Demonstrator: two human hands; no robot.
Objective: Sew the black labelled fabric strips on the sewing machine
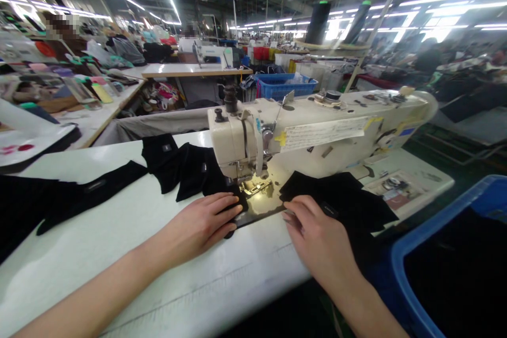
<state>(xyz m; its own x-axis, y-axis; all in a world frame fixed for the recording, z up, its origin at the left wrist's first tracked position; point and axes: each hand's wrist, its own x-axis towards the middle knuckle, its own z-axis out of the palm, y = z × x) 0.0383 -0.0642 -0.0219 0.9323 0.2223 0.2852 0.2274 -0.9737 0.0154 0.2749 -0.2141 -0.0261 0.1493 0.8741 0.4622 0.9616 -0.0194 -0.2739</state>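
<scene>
A cream sewing machine (317,127) stands on the white table (119,222), its presser foot (255,186) lit from above. My left hand (206,219) lies flat, fingers stretched, on black fabric (194,169) just left of the foot. My right hand (317,232) rests with fingers extended on another black fabric piece (344,195) to the right of the needle plate. A chain of sewn black pieces (91,190) trails off to the left across the table.
A blue bin (400,269) with dark cloth sits at the lower right. A blue basket (285,87) stands behind the machine. Other sewing tables (190,69) with colourful pieces and a person (63,31) are at the left back.
</scene>
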